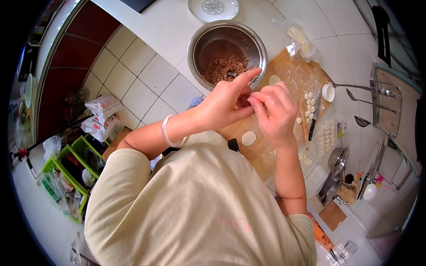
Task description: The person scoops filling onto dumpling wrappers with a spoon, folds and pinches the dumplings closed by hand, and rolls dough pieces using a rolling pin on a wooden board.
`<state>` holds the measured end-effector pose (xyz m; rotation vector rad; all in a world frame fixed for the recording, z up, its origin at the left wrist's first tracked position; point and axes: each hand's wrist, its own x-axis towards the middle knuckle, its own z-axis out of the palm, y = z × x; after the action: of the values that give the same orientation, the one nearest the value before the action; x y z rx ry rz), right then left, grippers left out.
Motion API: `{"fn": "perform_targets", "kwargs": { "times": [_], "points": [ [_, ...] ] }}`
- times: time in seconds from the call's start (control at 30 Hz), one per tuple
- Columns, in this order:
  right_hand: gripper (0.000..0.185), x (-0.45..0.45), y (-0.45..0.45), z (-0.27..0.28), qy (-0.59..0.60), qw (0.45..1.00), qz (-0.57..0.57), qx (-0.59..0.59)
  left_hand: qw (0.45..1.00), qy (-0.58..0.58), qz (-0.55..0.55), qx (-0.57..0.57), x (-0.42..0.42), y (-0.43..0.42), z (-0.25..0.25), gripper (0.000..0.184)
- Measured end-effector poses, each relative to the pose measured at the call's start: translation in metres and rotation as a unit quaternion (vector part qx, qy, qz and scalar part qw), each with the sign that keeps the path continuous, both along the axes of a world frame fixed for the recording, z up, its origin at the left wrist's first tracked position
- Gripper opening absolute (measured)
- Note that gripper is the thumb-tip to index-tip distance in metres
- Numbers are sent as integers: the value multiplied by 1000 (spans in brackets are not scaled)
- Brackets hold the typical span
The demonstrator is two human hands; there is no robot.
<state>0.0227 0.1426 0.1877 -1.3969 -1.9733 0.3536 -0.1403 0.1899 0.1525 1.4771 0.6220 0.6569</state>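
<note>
Over the wooden board (pixel 262 162), my left hand (pixel 230 97) and my right hand (pixel 276 108) meet, pinching a mostly hidden dumpling (pixel 254 93) at the fingertips. My left index finger points outward, and a bracelet rings that wrist. Beyond the hands, a steel bowl (pixel 191 62) holds brown minced filling (pixel 222 68) and a spoon (pixel 231 74). One round dough wrapper (pixel 249 138) lies on the board below my hands, another wrapper (pixel 274 80) near the bowl. To the right are small dough pieces (pixel 309 101), a rolling pin (pixel 304 124) and a knife (pixel 312 129).
Rows of shaped dough (pixel 326 137) lie right of the board. A plastic bag (pixel 301 42), a white cup (pixel 328 92) and hanging ladles (pixel 361 121) are nearby. A patterned plate (pixel 213 9) stands beyond the bowl. Green bins (pixel 66 177) stand at the left.
</note>
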Motion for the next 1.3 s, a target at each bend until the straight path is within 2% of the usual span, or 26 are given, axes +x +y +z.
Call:
{"fn": "perform_targets", "kwargs": {
  "times": [0.1,0.17,0.2,0.23,0.27,0.33,0.37,0.47,0.7,0.8,0.9,1.03,1.13,1.2,1.3],
  "points": [
    [15,1,2,-3,-30,998,12,45,999,-29,1,-33,1,-1,-1,67],
    [21,0,4,-5,49,998,-5,33,997,-54,2,-58,4,-1,-6,64],
    [21,-2,5,-3,48,998,-7,35,979,-163,21,-122,8,-1,-14,58],
    [25,-7,4,1,116,991,-49,33,944,-270,39,-184,10,-2,-19,52],
    [30,-9,4,3,183,978,-90,30,945,-270,37,-183,10,-2,-24,52],
    [36,-2,-4,-10,189,977,-98,30,906,-310,30,-288,5,-2,-25,41],
    [34,-2,-8,-14,198,974,-104,27,906,-316,40,-278,5,-3,-23,34],
    [29,-2,-8,-16,180,976,-112,52,911,-320,43,-258,7,-4,-24,32],
    [14,-8,-5,-5,105,983,-99,112,924,-306,42,-227,8,-6,-18,32],
    [11,-9,-7,-8,134,981,-111,91,922,-305,42,-234,8,-7,-15,33],
    [11,-8,-7,-8,113,984,-101,89,933,-295,36,-204,8,-6,-17,31],
    [11,-8,-8,-11,86,983,-85,135,944,-278,40,-174,7,-7,-14,42],
    [12,-8,-7,-2,139,982,-89,85,958,-248,50,-136,2,-4,-11,49],
    [15,-6,-3,0,66,988,-41,135,968,-223,42,-109,0,-5,-8,52],
    [20,-2,-5,-5,35,989,-28,139,977,-188,43,-86,-1,-6,-4,51]
  ]
}}
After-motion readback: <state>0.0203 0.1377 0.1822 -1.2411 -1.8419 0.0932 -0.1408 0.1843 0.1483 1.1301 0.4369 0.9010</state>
